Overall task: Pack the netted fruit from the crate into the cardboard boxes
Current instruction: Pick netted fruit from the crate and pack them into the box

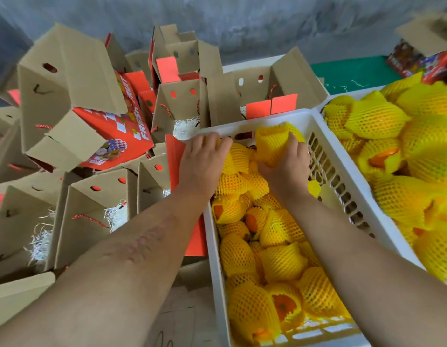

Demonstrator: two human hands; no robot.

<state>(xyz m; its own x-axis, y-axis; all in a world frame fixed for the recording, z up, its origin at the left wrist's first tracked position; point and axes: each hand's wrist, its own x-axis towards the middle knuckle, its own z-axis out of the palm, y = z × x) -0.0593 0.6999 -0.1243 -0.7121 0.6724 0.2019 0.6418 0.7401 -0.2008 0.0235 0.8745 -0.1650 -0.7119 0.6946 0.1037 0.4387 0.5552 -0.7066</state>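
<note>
A white plastic crate [340,181] in front of me holds several oranges in yellow foam nets [280,261]. My right hand [285,169] grips one netted fruit [272,141] at the crate's far end, lifted above the pile. My left hand [202,161] reaches over the crate's left rim, its fingers curled onto another netted fruit [238,159] just beside it. Open cardboard boxes [97,209] with red printed sides stand to the left, some holding pale shredded padding [114,214].
A second white crate [330,101], heaped with netted fruit [402,151], stands to the right. More open boxes [255,93] crowd the back, one tipped red box [117,131] lying on the others. A green surface [355,73] and a grey wall lie beyond.
</note>
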